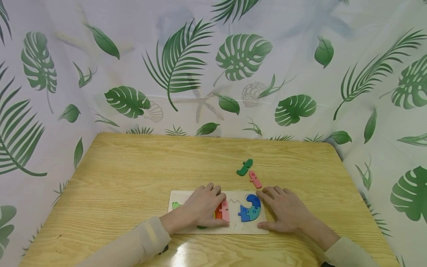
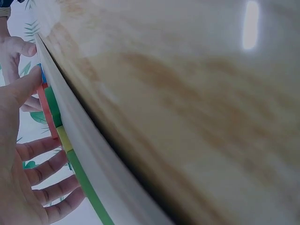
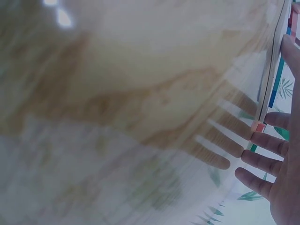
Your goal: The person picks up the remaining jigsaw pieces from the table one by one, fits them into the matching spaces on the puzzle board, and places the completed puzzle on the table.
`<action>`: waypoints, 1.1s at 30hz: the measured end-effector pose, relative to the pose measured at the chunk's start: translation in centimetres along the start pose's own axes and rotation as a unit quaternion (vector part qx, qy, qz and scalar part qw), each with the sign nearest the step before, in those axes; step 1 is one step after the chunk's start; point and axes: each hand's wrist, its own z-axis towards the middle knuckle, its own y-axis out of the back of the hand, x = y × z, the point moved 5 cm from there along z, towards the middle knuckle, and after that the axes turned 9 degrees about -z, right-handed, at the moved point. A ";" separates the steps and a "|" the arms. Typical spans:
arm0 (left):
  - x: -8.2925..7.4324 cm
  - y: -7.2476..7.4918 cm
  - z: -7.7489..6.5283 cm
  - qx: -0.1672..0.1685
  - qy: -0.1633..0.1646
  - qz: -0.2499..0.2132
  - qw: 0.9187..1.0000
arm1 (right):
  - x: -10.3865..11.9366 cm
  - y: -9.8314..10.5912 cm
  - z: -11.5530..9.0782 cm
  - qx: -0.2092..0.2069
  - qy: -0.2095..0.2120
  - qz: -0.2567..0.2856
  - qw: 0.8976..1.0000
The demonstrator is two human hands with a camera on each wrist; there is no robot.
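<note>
A pale wooden puzzle board (image 1: 247,228) lies near the table's front edge. My left hand (image 1: 204,208) spreads over its left half, thumb and fingertips about the pink piece (image 1: 225,210) and a red piece beside it. In the left wrist view the same hand (image 2: 21,159) has its fingers apart over the pieces. My right hand (image 1: 288,211) rests at the board's right end, thumb near the lower corner and fingers by the upper one. Next to it sit joined blue pieces (image 1: 255,214). Beyond the board lie a loose green piece (image 1: 245,167) and a loose pink piece (image 1: 255,180).
The wooden table (image 1: 133,163) extends around the board on all sides. A white cloth (image 1: 200,126) printed with green leaves hangs at the back and both sides. A light green piece (image 1: 175,204) shows at the board's left end.
</note>
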 end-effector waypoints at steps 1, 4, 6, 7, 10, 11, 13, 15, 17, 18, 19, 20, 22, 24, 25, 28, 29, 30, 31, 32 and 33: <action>0.0 0.0 0.0 0.000 0.000 0.001 1.000 | 0.0 0.0 0.0 0.000 0.000 0.001 1.000; 0.0 -0.1 0.0 0.000 -0.001 0.004 1.000 | 0.0 0.1 0.0 -0.001 -0.001 0.003 1.000; 0.0 -0.1 0.0 -0.001 -0.002 0.008 1.000 | 0.1 0.1 0.1 -0.001 -0.001 0.004 1.000; 0.0 -0.1 0.0 -0.001 -0.002 0.009 1.000 | 0.1 0.1 0.1 -0.001 -0.001 0.004 1.000; 0.0 -0.1 0.0 -0.001 -0.005 0.013 1.000 | 0.1 0.2 0.0 -0.005 0.000 0.004 1.000; -0.1 -0.1 0.0 -0.001 -0.006 0.014 1.000 | 0.1 0.2 0.0 -0.007 0.000 0.004 1.000; -0.1 0.0 0.0 -0.001 -0.007 0.015 1.000 | 0.1 0.2 0.0 -0.011 0.001 0.004 1.000; -0.1 0.0 -0.1 0.000 -0.007 0.017 1.000 | 0.1 0.3 0.0 -0.014 0.002 0.004 1.000; -0.2 0.0 -0.1 0.001 -0.006 0.018 1.000 | 0.1 0.3 0.0 -0.016 0.003 0.005 1.000; -0.2 0.0 -0.1 0.002 -0.005 0.018 1.000 | 0.1 0.3 0.0 -0.016 0.003 0.005 1.000; -0.2 0.0 -0.1 0.002 -0.005 0.017 1.000 | 0.1 0.2 0.0 -0.016 0.003 0.004 1.000; -0.2 0.0 -0.1 0.003 -0.004 0.017 1.000 | 0.1 0.2 0.0 -0.017 0.003 0.003 1.000; -0.2 0.0 0.0 0.005 -0.003 0.014 1.000 | 0.1 0.2 0.0 -0.017 0.003 0.002 1.000; -0.2 0.1 0.0 0.008 0.000 0.013 1.000 | 0.1 0.2 0.0 -0.017 0.003 -0.001 1.000; -0.1 0.1 0.0 0.009 0.000 0.013 1.000 | 0.0 0.1 0.0 -0.017 0.003 -0.001 1.000; -0.1 0.1 0.1 0.012 0.002 0.012 1.000 | 0.0 0.1 0.0 -0.014 0.003 -0.001 1.000; -0.1 0.1 0.1 0.012 0.002 0.012 1.000 | 0.0 0.1 0.0 -0.012 0.003 -0.001 1.000; -0.1 0.1 0.1 0.013 0.002 0.012 1.000 | 0.0 0.1 0.0 -0.011 0.003 0.000 1.000; -0.1 0.1 0.0 0.013 0.001 0.012 1.000 | 0.0 0.1 0.0 -0.011 0.003 0.001 1.000; -0.2 0.1 0.0 0.013 0.001 0.011 1.000 | 0.0 0.1 0.0 -0.010 0.003 0.001 1.000; -0.2 0.1 0.0 0.012 0.001 0.012 1.000 | 0.0 0.1 0.0 -0.010 0.003 0.001 1.000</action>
